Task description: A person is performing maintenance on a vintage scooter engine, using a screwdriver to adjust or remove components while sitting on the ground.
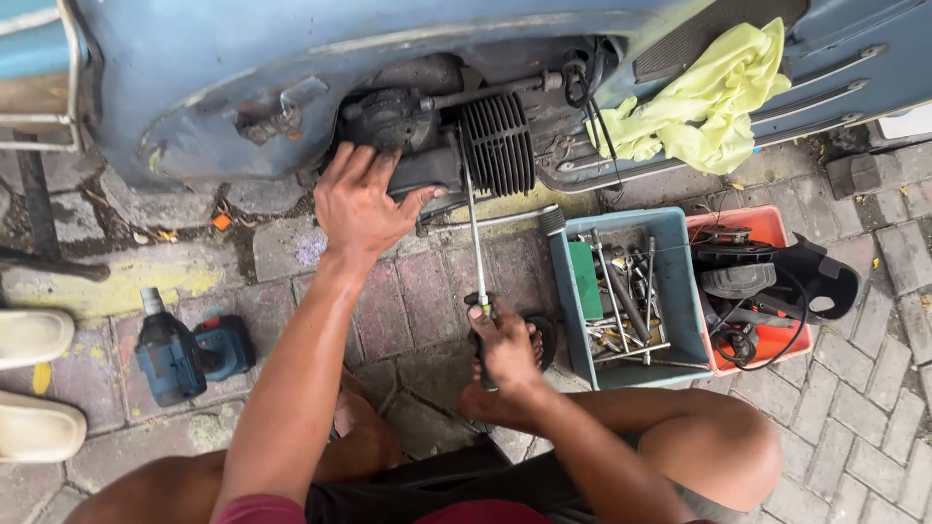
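My left hand (361, 199) rests flat with fingers spread against the black engine block (417, 131) of a blue scooter (291, 68) lying on its side. My right hand (508, 344) grips the handle of a long screwdriver (475, 228). Its thin metal shaft runs up to the finned cylinder (498, 141) of the engine, where the tip is hidden. My knees and a bare foot show at the bottom of the view.
A blue tray (566, 291) holds several metal tools. An orange tray (767, 228) beside it holds black parts and cables. A yellow cloth (709, 97) lies on the scooter's footboard. A blue cordless driver (184, 354) lies on the brick paving; pale sandals (34, 383) at left.
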